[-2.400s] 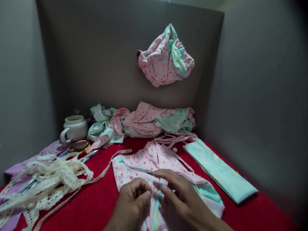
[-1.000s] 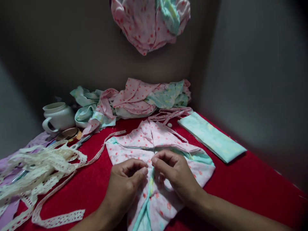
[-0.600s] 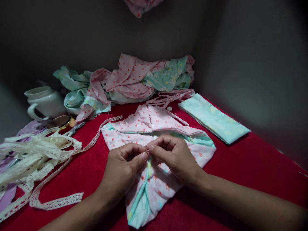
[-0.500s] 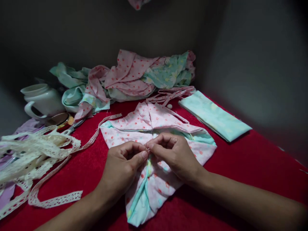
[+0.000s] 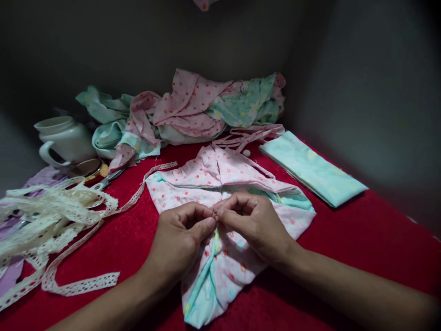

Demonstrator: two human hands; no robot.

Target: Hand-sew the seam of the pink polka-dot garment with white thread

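Observation:
A pink, red-dotted cloth piece point(image 5: 193, 179) with a mint-green lining is spread on the red tabletop, its seam running down to a point at the front. Over its middle, my left hand point(image 5: 181, 236) pinches the cloth at the seam between thumb and forefinger. My right hand point(image 5: 253, 225) meets it there, thumb and forefinger pressed together on something too small to make out. The fingertips of both hands touch or nearly touch. A thin pink fabric strap point(image 5: 262, 168) lies by the cloth's upper right edge.
Left lies a heap of cream lace trim point(image 5: 51, 216), with scissors point(image 5: 110, 178) partly covered behind it. A white mug point(image 5: 67, 140) and a round tin point(image 5: 91, 170) stand beyond. Crumpled fabric point(image 5: 193, 105) fills the back; folded mint cloth point(image 5: 313, 168) lies right.
The whole view has shifted slightly, so things appear a little farther right. Both hands keep their pinch at the seam, with only small finger movement.

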